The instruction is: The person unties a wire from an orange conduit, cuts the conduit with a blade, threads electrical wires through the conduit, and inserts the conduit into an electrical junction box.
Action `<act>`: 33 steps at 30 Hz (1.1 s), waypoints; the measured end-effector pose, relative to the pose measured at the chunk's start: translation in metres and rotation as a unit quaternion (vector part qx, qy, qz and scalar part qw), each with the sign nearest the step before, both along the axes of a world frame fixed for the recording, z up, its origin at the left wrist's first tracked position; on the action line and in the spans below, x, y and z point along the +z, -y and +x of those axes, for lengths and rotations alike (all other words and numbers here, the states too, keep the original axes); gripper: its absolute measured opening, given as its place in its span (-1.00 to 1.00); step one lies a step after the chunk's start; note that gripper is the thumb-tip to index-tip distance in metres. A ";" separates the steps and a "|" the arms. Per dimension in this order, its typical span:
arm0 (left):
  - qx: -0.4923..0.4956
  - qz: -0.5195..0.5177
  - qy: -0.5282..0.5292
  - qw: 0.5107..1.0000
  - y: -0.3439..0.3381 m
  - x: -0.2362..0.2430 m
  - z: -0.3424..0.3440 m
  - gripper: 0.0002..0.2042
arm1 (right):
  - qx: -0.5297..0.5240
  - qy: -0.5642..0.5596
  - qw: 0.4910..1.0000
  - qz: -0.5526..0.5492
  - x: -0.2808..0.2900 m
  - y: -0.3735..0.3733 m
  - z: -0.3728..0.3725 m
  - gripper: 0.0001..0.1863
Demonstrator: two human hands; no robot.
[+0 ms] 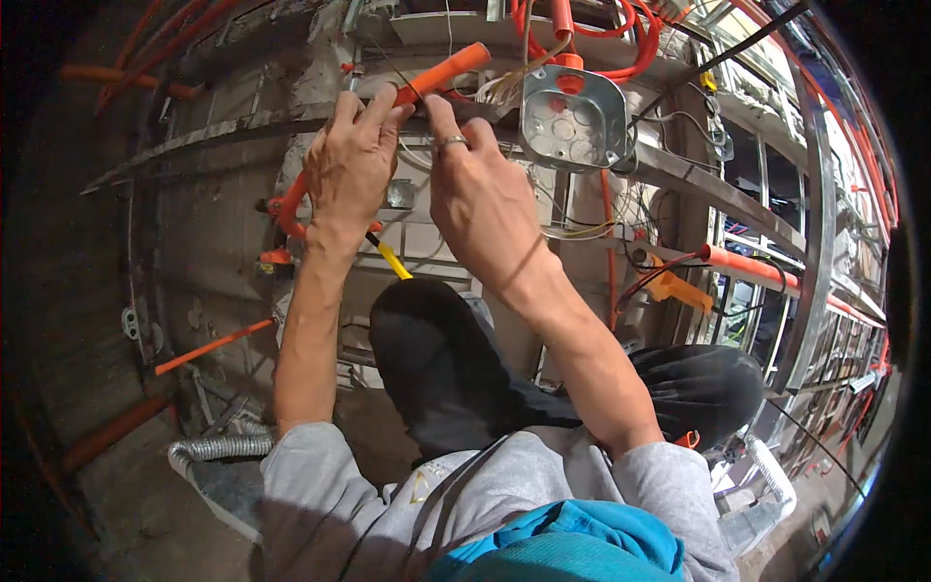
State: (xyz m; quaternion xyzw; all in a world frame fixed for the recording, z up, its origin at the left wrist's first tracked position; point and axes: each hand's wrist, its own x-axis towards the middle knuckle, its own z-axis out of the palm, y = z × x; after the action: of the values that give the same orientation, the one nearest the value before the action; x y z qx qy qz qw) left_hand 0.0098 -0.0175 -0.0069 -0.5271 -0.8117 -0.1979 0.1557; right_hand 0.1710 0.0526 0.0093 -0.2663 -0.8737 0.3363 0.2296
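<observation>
An orange conduit pipe [451, 70] slants up to the right between my hands, its bent lower part [294, 206] showing beside my left wrist. My left hand [351, 160] is closed around the pipe, thumb and fingers near its middle. A thin dark wire [400, 73] crosses the pipe. My right hand [477, 189], with a ring on one finger, is closed beside it and seems to pinch that wire; its fingertips are partly hidden. Just right of this hand, an open metal junction box [540, 136] hangs below an orange conduit fitting [564, 60].
A metal rail [228, 131] runs behind my hands. Below them stands a yellow-and-black tool handle [393, 258]. Loose thin wires [582, 231] hang under the box. At right are an orange-yellow tool [679, 289], another orange conduit [747, 267] and metal framing [819, 213].
</observation>
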 end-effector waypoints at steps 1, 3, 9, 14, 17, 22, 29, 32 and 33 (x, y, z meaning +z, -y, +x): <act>0.004 -0.001 0.000 1.000 -0.001 0.000 0.000 -0.77 | 0.000 0.001 1.000 -0.001 -0.001 -0.001 -0.002 -0.29; 0.011 -0.003 -0.001 1.000 0.001 -0.001 0.001 -0.77 | -0.006 0.000 1.000 0.015 -0.003 -0.001 -0.006 -0.30; -0.016 0.001 -0.042 0.999 0.002 -0.003 0.008 -0.75 | -0.009 -0.009 1.000 0.022 -0.001 0.002 0.018 -0.30; -0.011 0.022 -0.020 1.000 -0.004 -0.001 -0.001 -0.72 | -0.031 0.003 0.999 0.021 0.000 -0.001 0.002 -0.39; -0.005 0.012 0.007 1.000 0.002 -0.008 -0.013 -0.74 | -0.004 -0.022 0.999 -0.031 -0.012 0.006 -0.015 -0.28; 0.015 -0.025 -0.004 1.000 0.003 0.004 -0.010 -0.75 | 0.005 -0.026 0.999 -0.029 -0.002 0.013 0.012 -0.24; -0.013 0.001 0.007 1.000 -0.007 -0.007 -0.015 -0.77 | 0.001 -0.010 1.000 -0.004 -0.005 -0.009 -0.014 -0.18; -0.008 0.004 0.001 1.000 -0.002 -0.006 -0.015 -0.77 | 0.006 -0.009 1.000 -0.003 -0.002 -0.001 0.002 -0.20; 0.004 -0.004 -0.011 1.000 -0.004 -0.005 -0.013 -0.76 | 0.004 0.003 1.000 -0.006 0.001 0.002 0.013 -0.21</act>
State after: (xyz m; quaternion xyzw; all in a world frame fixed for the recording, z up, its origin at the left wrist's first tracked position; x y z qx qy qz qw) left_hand -0.0035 -0.0137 -0.0122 -0.5266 -0.8130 -0.1877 0.1632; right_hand 0.1837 0.0503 0.0105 -0.2654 -0.8734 0.3415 0.2239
